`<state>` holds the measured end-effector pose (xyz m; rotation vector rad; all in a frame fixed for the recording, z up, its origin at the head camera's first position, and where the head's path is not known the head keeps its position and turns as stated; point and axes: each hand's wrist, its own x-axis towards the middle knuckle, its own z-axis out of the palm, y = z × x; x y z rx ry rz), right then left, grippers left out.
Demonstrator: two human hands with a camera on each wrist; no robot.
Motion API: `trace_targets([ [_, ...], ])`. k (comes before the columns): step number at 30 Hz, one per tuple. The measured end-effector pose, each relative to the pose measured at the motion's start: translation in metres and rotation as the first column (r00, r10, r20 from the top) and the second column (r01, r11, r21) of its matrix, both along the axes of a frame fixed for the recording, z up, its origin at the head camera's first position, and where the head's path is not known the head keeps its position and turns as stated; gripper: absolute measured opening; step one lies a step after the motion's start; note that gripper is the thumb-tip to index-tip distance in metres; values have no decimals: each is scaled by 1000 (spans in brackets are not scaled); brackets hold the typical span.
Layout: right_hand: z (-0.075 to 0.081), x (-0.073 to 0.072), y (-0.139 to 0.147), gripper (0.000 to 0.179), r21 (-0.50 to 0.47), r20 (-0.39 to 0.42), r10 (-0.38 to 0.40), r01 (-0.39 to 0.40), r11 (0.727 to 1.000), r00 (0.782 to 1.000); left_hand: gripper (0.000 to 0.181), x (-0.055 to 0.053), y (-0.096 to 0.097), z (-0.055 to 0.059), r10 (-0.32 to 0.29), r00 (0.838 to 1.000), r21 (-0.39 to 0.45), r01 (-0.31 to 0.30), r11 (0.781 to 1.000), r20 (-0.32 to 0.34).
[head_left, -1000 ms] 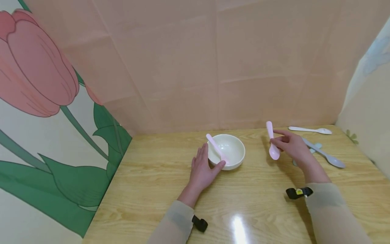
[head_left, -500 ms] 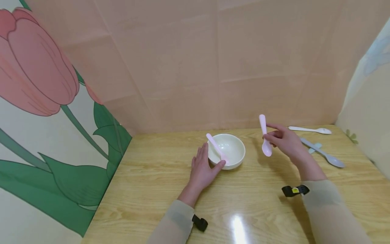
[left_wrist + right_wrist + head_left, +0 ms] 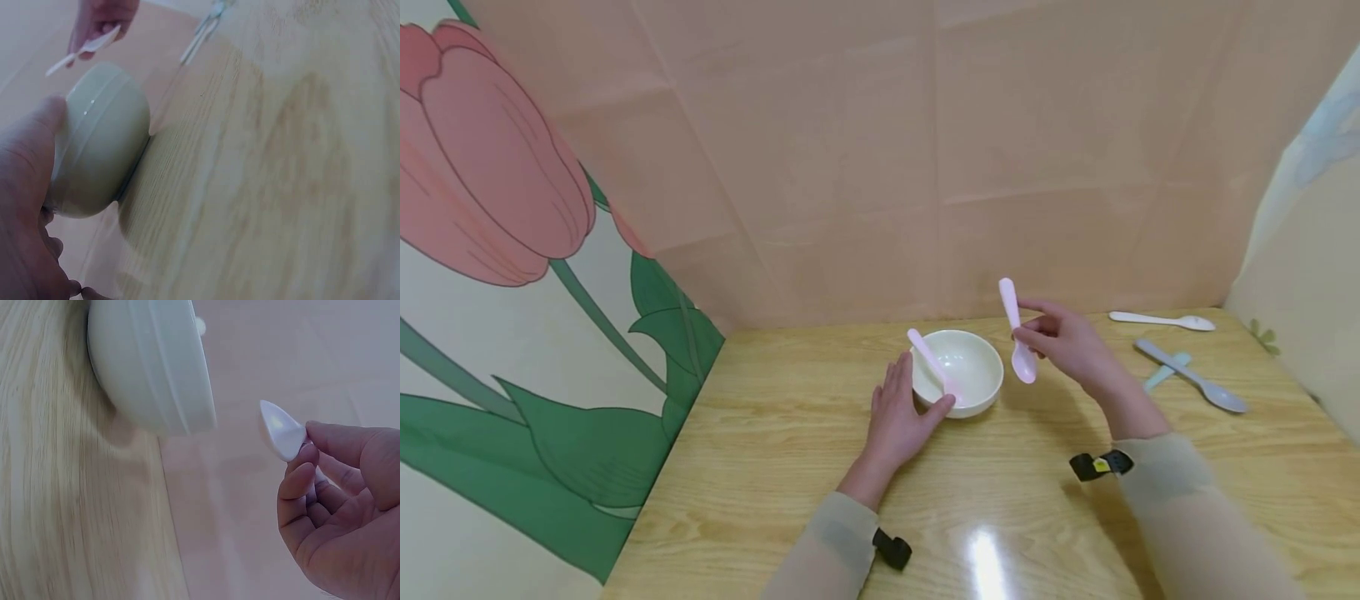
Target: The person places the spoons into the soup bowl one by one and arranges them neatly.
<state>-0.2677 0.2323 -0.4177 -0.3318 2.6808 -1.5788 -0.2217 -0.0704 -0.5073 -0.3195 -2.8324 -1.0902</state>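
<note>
A white bowl (image 3: 981,371) stands upright on the table, a pink spoon (image 3: 928,353) leaning inside it with the handle over the left rim. My left hand (image 3: 898,422) holds the bowl from its left side, thumb at the front rim and fingers along the wall. Just right of the bowl, above the table, my right hand (image 3: 1075,348) pinches a second pink spoon (image 3: 1023,364) between thumb and fingers. That spoon's handle points up and its scoop down. In the right wrist view the scoop (image 3: 282,432) shows beyond the fingertips, apart from the bowl (image 3: 153,369).
At the right of the wooden table (image 3: 760,467), a grey spoon (image 3: 1191,375) lies across a pale green utensil (image 3: 1167,372). A white spoon (image 3: 1161,320) lies behind them near the back edge. A pinkish cloth backdrop (image 3: 850,167) rises behind the table.
My right hand has moved left with the pink spoon, from beside the grey spoon to near the bowl. My left hand, the bowl and the spoon inside it have stayed put.
</note>
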Motion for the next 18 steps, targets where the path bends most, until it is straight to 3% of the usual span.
trace_targets([
  [18,-5,-8,-44,62,-20,-14,93,-93,995,996,112,-1,1,-1,12,1000,-6,-12,1000,3],
])
